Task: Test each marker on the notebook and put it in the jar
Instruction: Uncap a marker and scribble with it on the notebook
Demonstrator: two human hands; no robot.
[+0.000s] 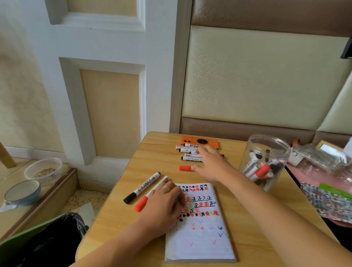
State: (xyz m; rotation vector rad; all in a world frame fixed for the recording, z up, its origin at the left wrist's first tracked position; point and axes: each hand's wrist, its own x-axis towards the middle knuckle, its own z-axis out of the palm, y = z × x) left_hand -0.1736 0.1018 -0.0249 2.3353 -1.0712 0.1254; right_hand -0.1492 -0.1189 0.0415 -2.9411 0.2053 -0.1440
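Small wooden table [252,228] pushed against a padded cream-and-brown wall panel [261,80], beside white wall moulding [106,61]. Open notebook [202,236] lying flat near the front edge, page covered with red, black and blue test marks. Left hand [164,208] resting palm-down on the notebook's left edge, fingers relaxed, holding nothing. Right hand [212,164] stretched forward with fingers spread, over a row of markers [188,152] and partly hiding them; a red-capped marker [185,168] at its fingertips, contact hard to judge. Black marker [142,187] and red marker [149,195] lying side by side left of the notebook. Clear plastic jar [265,160] at the right, several markers inside. Orange phone [200,142] behind the row. Bowls [23,192] on the floor at left. Right-edge clutter blurred, cut off.
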